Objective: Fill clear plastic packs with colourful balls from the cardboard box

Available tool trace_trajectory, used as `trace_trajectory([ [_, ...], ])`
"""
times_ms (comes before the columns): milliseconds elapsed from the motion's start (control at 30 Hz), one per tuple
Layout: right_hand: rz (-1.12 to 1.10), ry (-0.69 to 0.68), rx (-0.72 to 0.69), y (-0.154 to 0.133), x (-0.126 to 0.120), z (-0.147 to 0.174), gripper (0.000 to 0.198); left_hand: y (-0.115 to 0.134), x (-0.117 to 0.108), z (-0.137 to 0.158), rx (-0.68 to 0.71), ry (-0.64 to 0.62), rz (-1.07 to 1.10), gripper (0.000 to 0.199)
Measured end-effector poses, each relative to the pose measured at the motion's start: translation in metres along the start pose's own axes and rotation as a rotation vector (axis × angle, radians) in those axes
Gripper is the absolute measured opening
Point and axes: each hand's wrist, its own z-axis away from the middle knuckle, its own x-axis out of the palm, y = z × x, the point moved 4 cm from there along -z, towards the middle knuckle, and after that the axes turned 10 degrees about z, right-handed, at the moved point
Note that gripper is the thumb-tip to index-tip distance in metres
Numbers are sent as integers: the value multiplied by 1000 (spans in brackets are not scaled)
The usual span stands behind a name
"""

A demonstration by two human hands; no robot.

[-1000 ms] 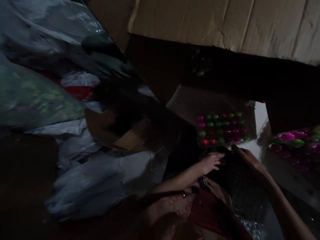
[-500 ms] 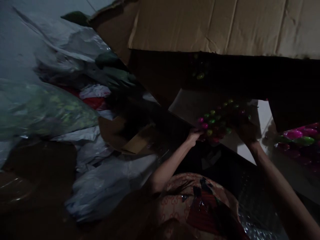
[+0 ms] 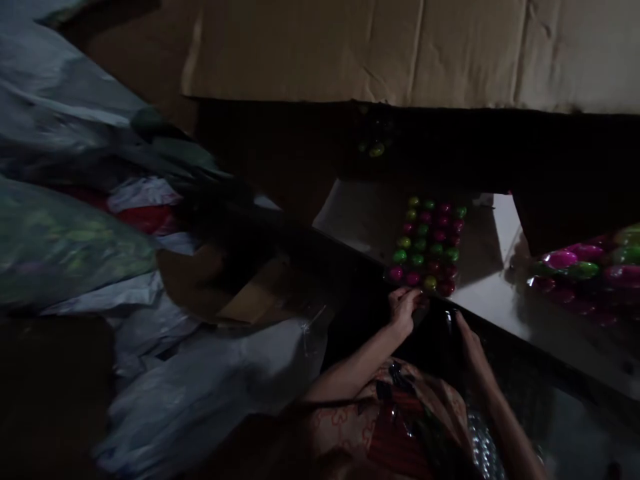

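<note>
A clear flat pack of small shiny pink, green and yellow eggs lies on a white surface in the dim light. My left hand is curled at the pack's near left corner and grips its edge. My right hand is just below the pack's near right end, fingers stretched toward it and holding nothing that I can make out. Both forearms reach up from my lap, which is covered by a red patterned cloth.
A second pack of larger pink and green eggs sits at the right edge. A big cardboard box stands behind, with one yellow-green egg in its dark inside. Plastic bags and cardboard scraps are piled on the left.
Half a second ago both hands held the egg pack lifted and tilted. Now it lies flat on the white surface, turned lengthwise, and my right hand has drawn back from it.
</note>
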Motion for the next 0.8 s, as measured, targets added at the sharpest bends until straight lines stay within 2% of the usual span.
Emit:
trace_trajectory([
  [100, -105, -4, -57, -2, 27, -4, 71, -5, 0, 3, -18, -31, -32, 29],
  [200, -134, 15, -107, -9, 37, -15, 68, -12, -2, 3, -28, 16, -24, 27],
  [367, -63, 58, -171, -6, 35, -22, 70, -22, -7, 1, -42, 63, -19, 29],
  [500, -57, 41, -89, 0, 35, -27, 68, -22, -8, 3, -64, 87, -31, 32],
  [667, 6, 76, -101, -11, 33, -29, 61, -22, -8, 4, -55, 67, -46, 32],
  [800, 59, 111, -39, -15, 34, -24, 57, -24, -9, 6, -62, 30, -81, 30],
])
